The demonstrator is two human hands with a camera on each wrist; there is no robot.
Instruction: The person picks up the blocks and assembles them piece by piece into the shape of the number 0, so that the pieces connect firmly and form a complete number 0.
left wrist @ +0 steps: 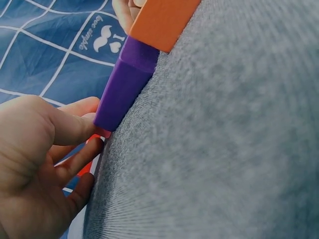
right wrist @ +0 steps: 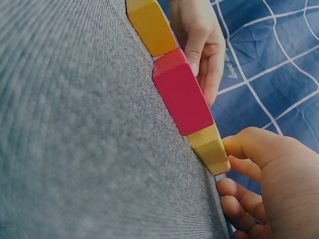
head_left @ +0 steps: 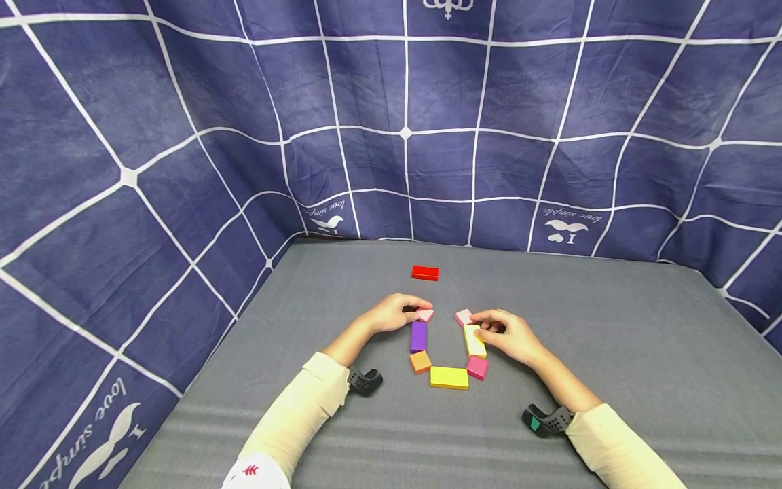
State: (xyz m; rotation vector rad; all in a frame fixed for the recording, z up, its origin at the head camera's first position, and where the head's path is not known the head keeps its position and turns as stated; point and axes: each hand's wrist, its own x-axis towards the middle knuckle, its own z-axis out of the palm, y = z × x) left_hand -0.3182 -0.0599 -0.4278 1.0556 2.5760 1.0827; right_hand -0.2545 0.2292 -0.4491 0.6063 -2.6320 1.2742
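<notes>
Small coloured blocks form a U on the grey cloth. My left hand point(head_left: 394, 313) pinches a pink block point(head_left: 425, 315) at the far end of the purple block point(head_left: 418, 337); in the left wrist view the purple block point(left wrist: 127, 82) mostly hides it. My right hand point(head_left: 510, 335) has its thumb against the pale yellow block point(head_left: 474, 345) and a fingertip at another pink block point(head_left: 463, 317). Whether it pinches either one is unclear. Nearer me lie an orange block point(head_left: 420, 362), a bright yellow block point(head_left: 449, 377) and a dark pink block point(head_left: 477, 367).
A red block point(head_left: 425, 273) lies beyond the U on the grey cloth point(head_left: 586, 326). Dark blue checked curtains point(head_left: 449, 163) hang behind and to the left. Each wrist wears a black strap point(head_left: 365, 382).
</notes>
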